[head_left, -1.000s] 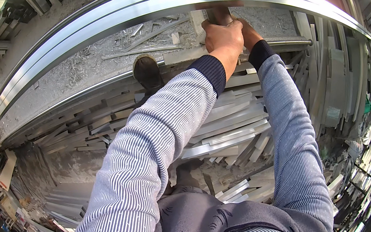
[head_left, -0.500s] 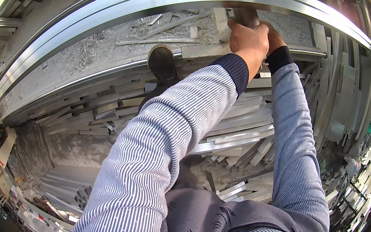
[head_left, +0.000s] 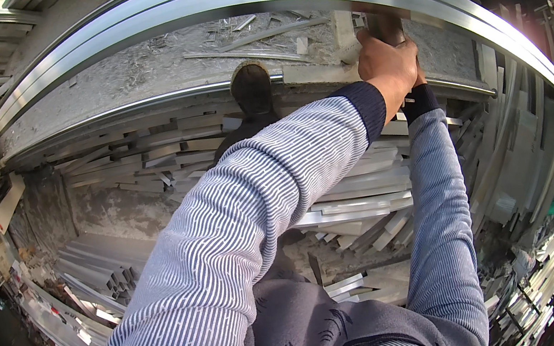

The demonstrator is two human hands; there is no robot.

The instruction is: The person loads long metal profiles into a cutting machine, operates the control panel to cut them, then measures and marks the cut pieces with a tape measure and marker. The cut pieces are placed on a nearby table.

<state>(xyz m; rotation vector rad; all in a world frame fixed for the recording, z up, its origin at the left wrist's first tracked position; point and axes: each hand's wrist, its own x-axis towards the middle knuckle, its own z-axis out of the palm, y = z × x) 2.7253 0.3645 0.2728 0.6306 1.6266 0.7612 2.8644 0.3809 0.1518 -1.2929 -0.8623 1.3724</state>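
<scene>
A long silvery metal profile (head_left: 229, 8) with lengthwise grooves arches across the top of the view. Beneath its near edge, right of the middle, my left hand (head_left: 387, 65) is closed round a dark brownish block-like thing (head_left: 386, 29) whose upper end passes out of sight under the profile. Its exact kind does not show. My right hand (head_left: 418, 69) sits close behind and beside the left one. Mostly covered by the left, it shows only its edge and wrist, and its fingers are hidden.
Under the profile, a dusty bench (head_left: 125, 81) carries shavings and thin metal offcuts (head_left: 247, 53). A dark shoe (head_left: 253, 93) rests against its near edge. Piles of cut metal lengths (head_left: 359, 185) lie below my arms, with square tubes (head_left: 107, 268) at left and long strips (head_left: 520, 149) at right.
The whole view has shifted slightly, so bench, shoe and hands appear a little farther right. My hands stay at the dark thing under the profile; less of the right one shows.
</scene>
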